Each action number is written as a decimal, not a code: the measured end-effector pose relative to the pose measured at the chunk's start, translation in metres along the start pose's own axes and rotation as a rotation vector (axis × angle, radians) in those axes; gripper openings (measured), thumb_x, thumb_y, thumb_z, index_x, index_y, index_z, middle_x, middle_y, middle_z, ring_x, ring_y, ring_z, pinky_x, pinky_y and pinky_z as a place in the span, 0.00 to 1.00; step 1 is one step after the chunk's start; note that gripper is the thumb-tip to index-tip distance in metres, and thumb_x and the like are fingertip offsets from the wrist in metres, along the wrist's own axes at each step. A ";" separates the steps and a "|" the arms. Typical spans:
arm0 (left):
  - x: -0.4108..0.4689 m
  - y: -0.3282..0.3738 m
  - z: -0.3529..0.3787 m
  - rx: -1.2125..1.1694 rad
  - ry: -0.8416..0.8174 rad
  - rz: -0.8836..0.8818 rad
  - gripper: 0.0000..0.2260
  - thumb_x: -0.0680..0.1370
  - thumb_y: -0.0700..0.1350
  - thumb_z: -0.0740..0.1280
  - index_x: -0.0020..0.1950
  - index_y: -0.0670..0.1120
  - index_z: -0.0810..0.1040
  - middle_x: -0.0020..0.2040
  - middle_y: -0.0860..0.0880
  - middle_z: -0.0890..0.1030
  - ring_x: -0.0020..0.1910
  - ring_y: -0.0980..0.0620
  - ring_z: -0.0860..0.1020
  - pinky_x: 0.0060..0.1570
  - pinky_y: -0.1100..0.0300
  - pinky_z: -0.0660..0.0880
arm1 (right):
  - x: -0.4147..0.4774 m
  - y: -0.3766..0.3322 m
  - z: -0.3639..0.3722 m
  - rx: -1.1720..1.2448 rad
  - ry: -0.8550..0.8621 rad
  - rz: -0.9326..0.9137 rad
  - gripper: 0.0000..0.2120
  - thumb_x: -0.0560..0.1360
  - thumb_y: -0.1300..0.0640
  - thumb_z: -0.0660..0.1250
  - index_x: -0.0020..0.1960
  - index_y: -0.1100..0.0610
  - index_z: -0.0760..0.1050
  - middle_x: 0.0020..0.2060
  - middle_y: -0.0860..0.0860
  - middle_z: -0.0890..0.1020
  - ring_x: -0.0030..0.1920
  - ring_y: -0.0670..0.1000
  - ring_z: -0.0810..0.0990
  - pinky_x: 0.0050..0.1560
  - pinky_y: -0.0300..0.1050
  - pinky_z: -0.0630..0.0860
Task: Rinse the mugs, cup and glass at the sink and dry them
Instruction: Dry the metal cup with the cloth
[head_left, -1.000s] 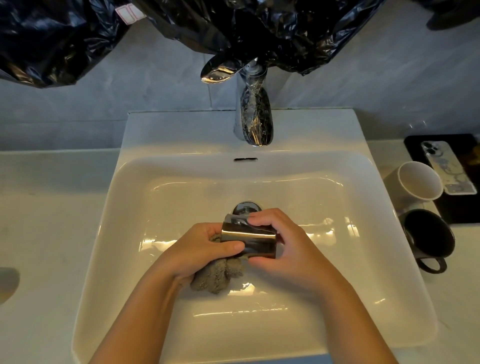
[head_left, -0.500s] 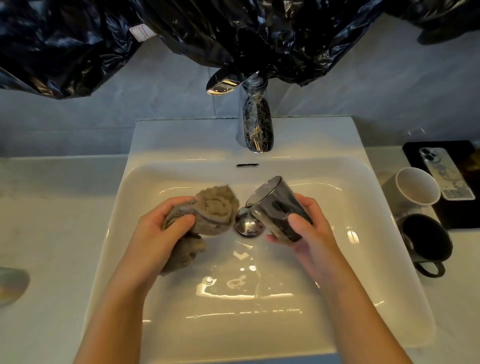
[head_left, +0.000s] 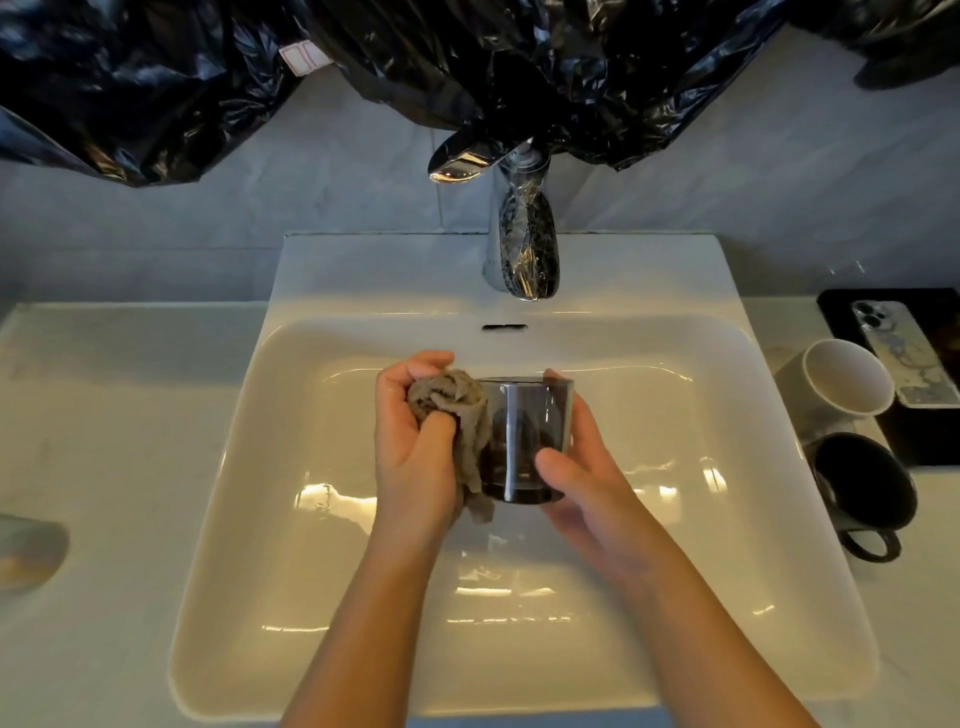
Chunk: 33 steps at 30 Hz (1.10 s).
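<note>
Your right hand (head_left: 582, 478) curls its fingers and thumb round the smoky glass (head_left: 524, 441), held upright over the middle of the sink (head_left: 228, 519); your left hand (head_left: 415, 447) clenches the grey cloth (head_left: 457, 415) against the glass's left side; a white mug (head_left: 841, 379) and a black mug (head_left: 862, 488) lie on the worktop's right edge.

Glass (head_left: 524, 441) smoky grey, see-through; cloth (head_left: 457, 410) taupe-grey; sink (head_left: 311, 649) glossy white with yellowish glare. Tap (head_left: 522, 249) chrome, bags (head_left: 156, 78) shiny black, wall (head_left: 208, 234) pale blue-grey, counter (head_left: 104, 415) off-white. Pale mug (head_left: 841, 379) white inside, maybe grey outside; black mug (head_left: 862, 488) all black; phone (head_left: 901, 353) pale with bluish marbling, on black mat (head_left: 924, 441).
</note>
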<state>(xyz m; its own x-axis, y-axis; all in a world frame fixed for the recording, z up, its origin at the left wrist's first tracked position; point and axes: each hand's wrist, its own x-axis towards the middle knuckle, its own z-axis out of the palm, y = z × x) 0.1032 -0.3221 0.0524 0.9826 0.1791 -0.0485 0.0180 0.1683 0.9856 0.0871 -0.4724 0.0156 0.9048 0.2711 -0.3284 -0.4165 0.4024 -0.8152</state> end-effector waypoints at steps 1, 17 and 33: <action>0.000 -0.001 0.003 0.049 0.047 -0.015 0.14 0.76 0.32 0.57 0.55 0.49 0.73 0.60 0.57 0.76 0.53 0.63 0.77 0.48 0.62 0.77 | -0.001 0.000 0.002 -0.048 -0.009 -0.011 0.38 0.71 0.60 0.71 0.73 0.36 0.60 0.60 0.46 0.81 0.62 0.51 0.80 0.56 0.48 0.79; 0.004 -0.021 -0.007 0.228 -0.041 -0.260 0.15 0.84 0.50 0.53 0.70 0.60 0.67 0.61 0.52 0.76 0.61 0.51 0.77 0.64 0.47 0.73 | -0.007 -0.003 -0.001 -0.518 -0.108 -0.116 0.54 0.63 0.67 0.81 0.73 0.33 0.57 0.63 0.25 0.70 0.62 0.37 0.76 0.52 0.39 0.80; -0.006 -0.025 -0.017 0.489 -0.243 0.286 0.16 0.81 0.47 0.56 0.67 0.55 0.73 0.60 0.52 0.67 0.63 0.55 0.68 0.64 0.61 0.69 | -0.002 -0.001 0.003 -0.422 0.088 -0.198 0.39 0.59 0.65 0.79 0.63 0.38 0.72 0.52 0.39 0.83 0.51 0.48 0.85 0.44 0.38 0.80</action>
<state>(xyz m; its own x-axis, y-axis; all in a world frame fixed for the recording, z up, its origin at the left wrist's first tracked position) 0.0941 -0.3111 0.0255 0.9740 -0.0841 0.2103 -0.2264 -0.3279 0.9172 0.0857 -0.4704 0.0181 0.9749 0.1425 -0.1711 -0.1788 0.0431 -0.9829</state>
